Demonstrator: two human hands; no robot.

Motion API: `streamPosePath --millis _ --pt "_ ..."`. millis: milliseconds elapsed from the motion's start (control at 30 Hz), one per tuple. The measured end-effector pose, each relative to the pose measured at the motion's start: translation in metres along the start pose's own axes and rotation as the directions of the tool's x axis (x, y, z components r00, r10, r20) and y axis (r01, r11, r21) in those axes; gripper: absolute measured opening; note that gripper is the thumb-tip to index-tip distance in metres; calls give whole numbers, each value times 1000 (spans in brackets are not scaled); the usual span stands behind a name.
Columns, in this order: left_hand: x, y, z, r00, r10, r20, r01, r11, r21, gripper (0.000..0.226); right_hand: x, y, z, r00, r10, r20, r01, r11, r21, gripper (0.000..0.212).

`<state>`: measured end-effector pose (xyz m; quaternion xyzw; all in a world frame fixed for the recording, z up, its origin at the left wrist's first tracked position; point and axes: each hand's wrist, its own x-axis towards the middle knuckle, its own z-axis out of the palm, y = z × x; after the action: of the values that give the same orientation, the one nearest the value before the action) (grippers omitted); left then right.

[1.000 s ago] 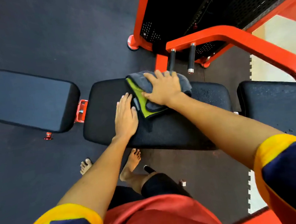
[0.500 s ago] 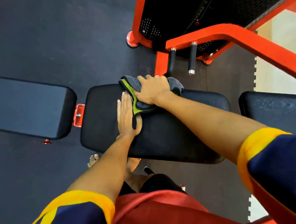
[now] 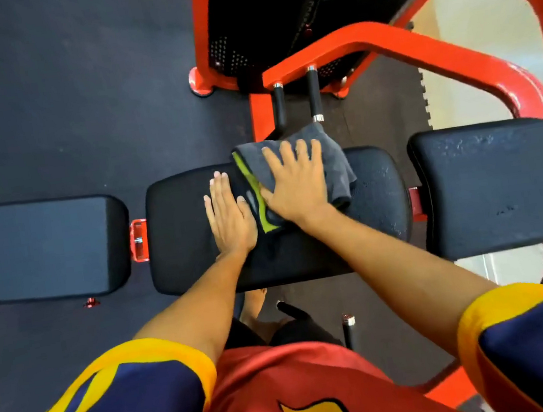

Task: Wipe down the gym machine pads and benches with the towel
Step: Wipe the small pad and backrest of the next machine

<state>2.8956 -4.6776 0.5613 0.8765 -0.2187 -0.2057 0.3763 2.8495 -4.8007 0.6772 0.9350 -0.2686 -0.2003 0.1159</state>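
Observation:
A grey towel (image 3: 334, 159) with a green edge lies on the far half of the black middle pad (image 3: 181, 238) of the bench. My right hand (image 3: 295, 185) presses flat on the towel with fingers spread and straight. My left hand (image 3: 228, 216) rests flat on the bare pad just left of the towel, fingers together. The right part of the middle pad shows wet speckles. A second black pad (image 3: 37, 250) sits to the left and a third (image 3: 498, 182), also speckled, to the right.
A red machine frame (image 3: 443, 55) with a black perforated housing (image 3: 289, 10) stands behind the bench. Two black handles (image 3: 314, 96) hang just beyond the towel. Dark rubber floor (image 3: 58, 95) spreads to the left. My bare foot (image 3: 255, 303) shows under the pad's near edge.
My right hand's fingers have gone from curled over the towel to flat and spread, and the towel has slid a little right along the pad. My left hand stays flat beside it.

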Motion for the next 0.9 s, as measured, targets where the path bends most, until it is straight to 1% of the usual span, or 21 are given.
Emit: streamPosePath --millis 67,100,167,233,300,367,400,433,500,533,600,700,733,833,900 --pt "1 2 -2 999 -13 33 13 1000 -13 63 -26 -11 16 995 -40 -88 49 994 95 74" --pt "1 0 -6 998 -1 65 3 1000 -28 62 -45 -15 20 990 -31 -134 52 985 162 74" --pt "1 -8 -11 993 62 102 -57 997 -48 64 -78 -19 27 986 -7 -169 48 970 239 76" --pt "4 -17 -16 984 124 128 -122 992 -27 64 -106 -18 32 984 17 -177 25 973 230 77" --pt "11 -17 -20 977 147 154 -141 989 -49 58 -121 -6 29 976 39 -215 8 977 214 76" --pt "17 -5 -22 956 221 195 -209 975 -80 55 -118 16 21 962 102 -252 -57 982 183 76" --pt "20 3 -23 938 273 216 -258 962 -96 55 -108 28 16 947 166 -276 -124 979 162 77" --pt "25 10 -25 914 324 245 -307 946 -107 54 -95 36 11 924 257 -284 -217 962 165 78" --pt "31 22 -24 886 368 282 -348 930 -120 54 -66 38 1 875 420 -241 -386 905 177 78" --pt "32 27 -24 885 369 285 -349 929 -119 54 -55 32 -1 860 465 -210 -430 882 192 79" --pt "31 33 -25 883 371 287 -352 929 -115 54 -58 17 1 862 475 -176 -436 873 220 79" --pt "34 31 -25 880 392 267 -378 920 -104 52 -103 -5 14 894 380 -237 -321 913 253 77" --pt "35 31 -24 876 409 257 -396 913 -100 51 -120 -8 18 897 370 -241 -310 916 253 77" --pt "38 43 -17 856 445 263 -435 895 -99 49 -159 -1 23 849 472 -237 -410 872 267 78" --pt "40 57 -12 839 476 266 -464 879 -110 47 -165 12 20 810 532 -249 -474 842 257 77"
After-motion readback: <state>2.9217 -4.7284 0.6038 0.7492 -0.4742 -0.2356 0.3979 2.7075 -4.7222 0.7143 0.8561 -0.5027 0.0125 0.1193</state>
